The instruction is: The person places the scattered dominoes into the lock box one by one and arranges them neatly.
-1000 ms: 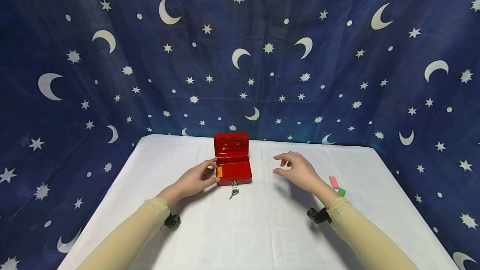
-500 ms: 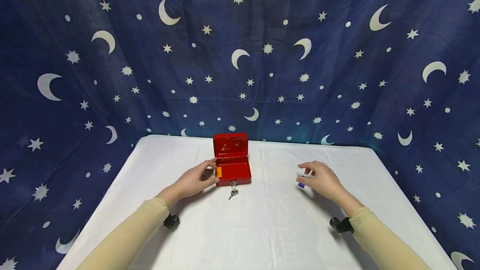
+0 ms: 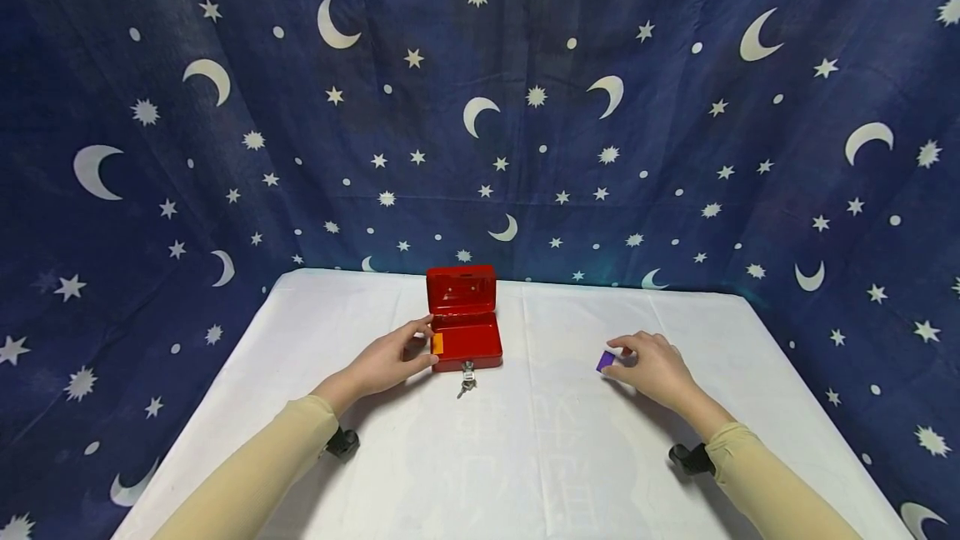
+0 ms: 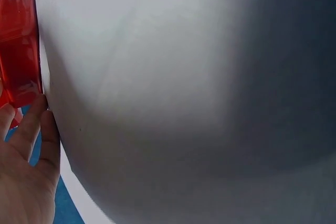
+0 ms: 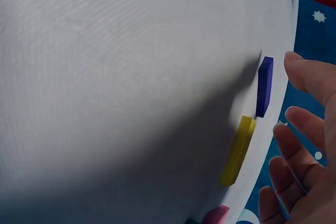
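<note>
A small red metal cash box (image 3: 472,340) stands on the white-covered table with its lid (image 3: 461,290) raised. Inside, against the left wall, lies an orange block (image 3: 438,344). My left hand (image 3: 386,361) touches the box's left side, fingers mostly straight and thumb near the front corner. Keys (image 3: 467,386) hang from the lock at the box's front. To the right, my right hand (image 3: 652,369) is over a purple block (image 3: 605,361). In the right wrist view that purple block (image 5: 265,86) lies on the cloth, apart from the thumb and the spread fingers.
A yellow block (image 5: 239,150) lies close to the purple one in the right wrist view, with a pink block (image 5: 216,215) beyond. My right hand and arm hide these in the head view. A blue star-and-moon curtain (image 3: 480,107) hangs behind the table (image 3: 510,473).
My right hand has moved right from beside the box to the purple block, which now shows at its fingertips. The pink and green blocks have become hidden behind it. My left hand stays put.
</note>
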Tool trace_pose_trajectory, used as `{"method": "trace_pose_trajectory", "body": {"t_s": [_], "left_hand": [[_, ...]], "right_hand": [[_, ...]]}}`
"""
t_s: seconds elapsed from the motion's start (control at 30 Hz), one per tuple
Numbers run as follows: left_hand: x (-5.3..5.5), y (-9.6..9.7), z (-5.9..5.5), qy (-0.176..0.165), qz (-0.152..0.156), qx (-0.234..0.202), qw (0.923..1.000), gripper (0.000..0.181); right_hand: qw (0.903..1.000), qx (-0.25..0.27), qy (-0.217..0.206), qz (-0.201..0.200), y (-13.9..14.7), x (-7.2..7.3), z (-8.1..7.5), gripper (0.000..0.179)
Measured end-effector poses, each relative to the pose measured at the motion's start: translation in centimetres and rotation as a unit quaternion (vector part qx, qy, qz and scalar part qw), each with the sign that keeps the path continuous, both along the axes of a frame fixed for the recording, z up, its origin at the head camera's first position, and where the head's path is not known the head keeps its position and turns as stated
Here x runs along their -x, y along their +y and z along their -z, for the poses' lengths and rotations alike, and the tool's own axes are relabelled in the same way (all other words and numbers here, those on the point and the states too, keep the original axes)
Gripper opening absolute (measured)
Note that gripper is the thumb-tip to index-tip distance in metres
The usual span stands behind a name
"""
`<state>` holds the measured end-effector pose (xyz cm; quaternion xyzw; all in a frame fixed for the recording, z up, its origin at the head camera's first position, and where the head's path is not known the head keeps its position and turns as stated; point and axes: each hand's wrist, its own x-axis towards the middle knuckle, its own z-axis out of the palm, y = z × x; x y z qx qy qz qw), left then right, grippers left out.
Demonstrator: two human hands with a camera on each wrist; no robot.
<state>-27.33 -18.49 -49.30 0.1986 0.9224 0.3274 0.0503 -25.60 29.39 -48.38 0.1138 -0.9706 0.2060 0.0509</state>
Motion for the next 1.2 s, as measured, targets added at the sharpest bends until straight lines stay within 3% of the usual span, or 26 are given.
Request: {"method": "trace_pose_trajectory", "body": {"t_s": [0.4, 0.73, 1.07, 1.2], "left_hand": [[0.1, -0.01, 0.0, 0.006, 0.004, 0.003, 1.0, 0.051], [0.17, -0.07, 0.05, 0.005, 0.002, 0.003, 1.0, 0.066], [0.21, 0.04, 0.05, 0.007, -0.001, 0.005, 1.0, 0.055], [0.07, -0.06, 0.03, 0.007, -0.002, 0.007, 1.0, 0.066]], "right_hand": [[0.9986, -0.04, -0.02, 0.026, 0.36, 0.12, 0.85, 0.059], [0.9991, -0.032, -0.017, 0.022, 0.21, 0.14, 0.96, 0.055], [0.9994, -0.018, -0.023, 0.02, -0.08, 0.15, 0.9, 0.052], [0.9992, -0.014, -0.033, 0.018, -0.19, 0.38, 0.92, 0.053]]}}
